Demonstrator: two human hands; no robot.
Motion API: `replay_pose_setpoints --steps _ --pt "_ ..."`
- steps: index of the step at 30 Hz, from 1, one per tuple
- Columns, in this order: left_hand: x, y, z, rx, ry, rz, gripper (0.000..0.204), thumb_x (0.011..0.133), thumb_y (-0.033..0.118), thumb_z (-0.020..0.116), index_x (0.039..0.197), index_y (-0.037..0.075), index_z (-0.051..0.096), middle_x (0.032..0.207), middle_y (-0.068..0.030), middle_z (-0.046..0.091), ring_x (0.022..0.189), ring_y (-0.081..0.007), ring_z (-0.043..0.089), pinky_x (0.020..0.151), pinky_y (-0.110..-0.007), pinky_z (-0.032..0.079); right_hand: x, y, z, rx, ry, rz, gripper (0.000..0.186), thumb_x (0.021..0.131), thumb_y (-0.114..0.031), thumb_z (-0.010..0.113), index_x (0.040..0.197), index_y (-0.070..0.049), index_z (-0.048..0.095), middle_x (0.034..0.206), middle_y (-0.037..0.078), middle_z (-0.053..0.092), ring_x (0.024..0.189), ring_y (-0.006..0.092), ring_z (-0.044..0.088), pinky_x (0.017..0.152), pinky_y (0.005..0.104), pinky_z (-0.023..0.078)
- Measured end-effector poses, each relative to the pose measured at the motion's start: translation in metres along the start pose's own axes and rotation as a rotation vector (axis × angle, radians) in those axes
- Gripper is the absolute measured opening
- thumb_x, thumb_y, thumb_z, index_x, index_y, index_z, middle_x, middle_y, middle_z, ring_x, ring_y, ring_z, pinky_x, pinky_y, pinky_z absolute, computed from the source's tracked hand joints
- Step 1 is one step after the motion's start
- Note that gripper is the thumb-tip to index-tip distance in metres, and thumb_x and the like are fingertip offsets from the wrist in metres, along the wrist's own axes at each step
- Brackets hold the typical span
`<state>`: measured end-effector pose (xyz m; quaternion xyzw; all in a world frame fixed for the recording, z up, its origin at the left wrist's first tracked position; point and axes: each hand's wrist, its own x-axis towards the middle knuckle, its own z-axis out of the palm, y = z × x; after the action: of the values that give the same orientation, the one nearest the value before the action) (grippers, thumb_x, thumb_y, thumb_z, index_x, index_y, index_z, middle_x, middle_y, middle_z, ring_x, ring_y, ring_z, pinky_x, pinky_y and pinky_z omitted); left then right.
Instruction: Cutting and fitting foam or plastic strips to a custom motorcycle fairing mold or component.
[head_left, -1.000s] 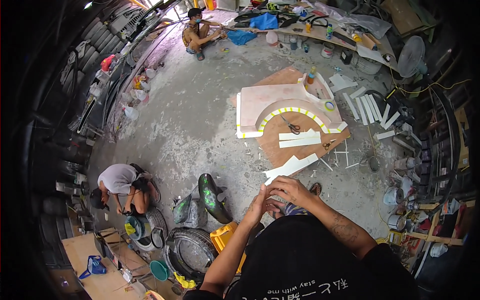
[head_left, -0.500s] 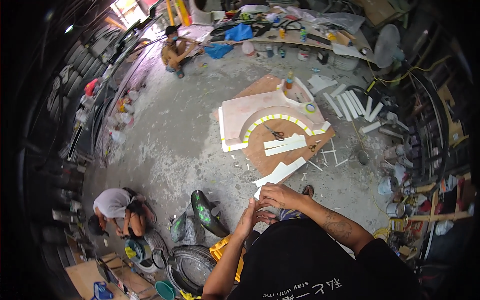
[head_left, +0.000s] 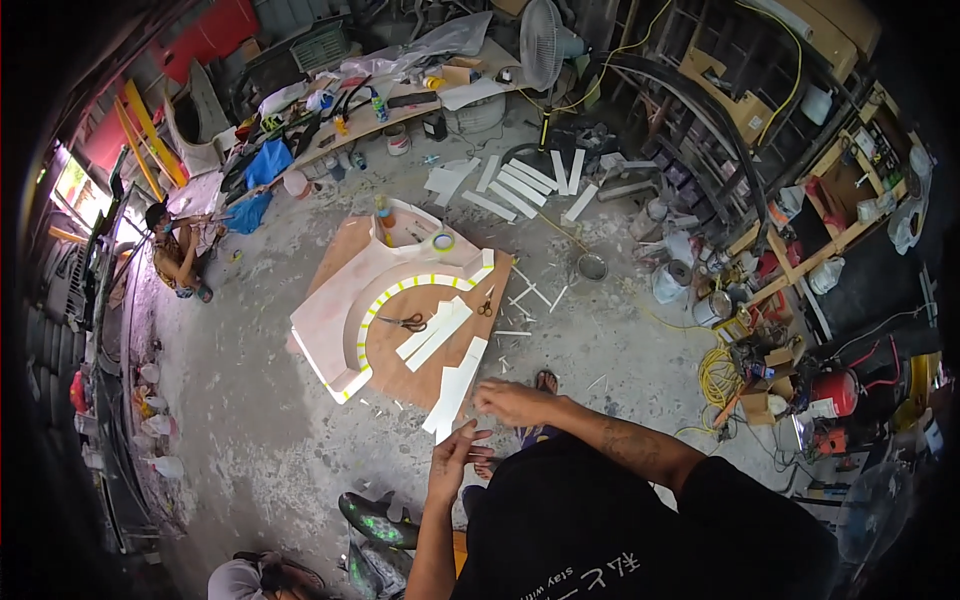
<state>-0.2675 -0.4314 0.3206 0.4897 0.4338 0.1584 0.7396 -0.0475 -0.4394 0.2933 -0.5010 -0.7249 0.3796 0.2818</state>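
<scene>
My left hand [head_left: 457, 458] is low in front of me, fingers stretched and apart, close to the lower end of the white cut sheets [head_left: 458, 388]. It looks empty. To its right is my right hand [head_left: 508, 402], its fingers curled together; whatever they may pinch is too small to see. The white sheets overlap the near corner of a brown board [head_left: 400, 375]. On that board rests a pale pink moulded panel [head_left: 345, 300] with a curved cutout, its white edge [head_left: 375, 312] marked by short yellow tape pieces. Scissors [head_left: 410, 322] lie inside the curve beside two white strips [head_left: 434, 334].
A tape roll [head_left: 443, 241] and a bottle [head_left: 383, 207] sit on the panel. Loose white strips [head_left: 525, 180] lie beyond it, near a standing fan [head_left: 542, 45]. A person [head_left: 178, 255] sits far left; another [head_left: 262, 578] crouches at lower left. Dark green-flecked moulded parts [head_left: 378, 522] lie nearby.
The view has turned to the right, so the board and panel appear further left. My hands, close together before, are now apart, with the right one drawn away from the white sheets.
</scene>
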Motion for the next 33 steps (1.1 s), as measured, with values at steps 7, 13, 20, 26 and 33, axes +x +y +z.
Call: replay_pose_setpoints --steps 7,13,20,26,33 --pt "0.097 0.018 0.042 0.065 -0.209 0.061 0.032 0.101 0.022 0.055 0.118 -0.003 0.065 0.094 -0.0120 0.074 0.081 -0.0141 0.067 0.077 -0.028 0.054 -0.101 0.144 -0.077 0.029 0.234 0.239 0.032 0.099 -0.027 0.055 0.086 0.002 0.061 0.084 0.017 0.058 0.081 0.0322 0.060 0.073 0.0392 0.046" --pt "0.218 0.024 0.101 0.119 -0.289 -0.016 0.035 0.103 0.022 0.047 0.118 -0.005 0.063 0.098 -0.0132 0.073 0.081 -0.0145 0.066 0.079 -0.029 0.054 -0.147 0.285 -0.166 0.335 0.461 0.537 0.030 0.100 -0.027 0.055 0.109 0.000 0.064 0.087 0.012 0.066 0.075 0.0203 0.065 0.069 0.0311 0.051" --pt "0.406 -0.053 0.165 0.123 -0.185 -0.282 0.046 0.101 0.028 0.035 0.127 -0.002 0.059 0.104 -0.0138 0.073 0.083 -0.0197 0.069 0.075 -0.032 0.054 -0.192 0.567 -0.237 0.106 0.394 1.055 0.033 0.094 -0.033 0.061 0.109 -0.005 0.069 0.109 0.016 0.070 0.100 0.0314 0.068 0.086 0.0382 0.052" --pt "0.640 -0.200 0.221 0.396 -0.164 -0.349 0.050 0.092 0.014 0.054 0.140 0.002 0.044 0.110 -0.0219 0.069 0.086 -0.0325 0.070 0.080 -0.039 0.054 -0.201 0.770 -0.241 0.048 0.132 1.388 0.070 0.091 -0.042 0.062 0.142 0.000 0.042 0.137 0.027 0.051 0.131 0.0366 0.047 0.109 0.0399 0.038" --pt "0.832 -0.324 0.335 0.430 -0.095 -0.261 0.086 0.085 0.042 0.070 0.151 0.007 0.028 0.145 -0.0339 0.037 0.139 -0.0467 0.031 0.112 -0.046 0.033 -0.172 0.871 -0.240 0.530 0.349 1.503 0.085 0.087 -0.032 0.071 0.155 -0.023 0.019 0.157 0.015 0.029 0.139 0.0356 0.037 0.105 0.0522 0.039"
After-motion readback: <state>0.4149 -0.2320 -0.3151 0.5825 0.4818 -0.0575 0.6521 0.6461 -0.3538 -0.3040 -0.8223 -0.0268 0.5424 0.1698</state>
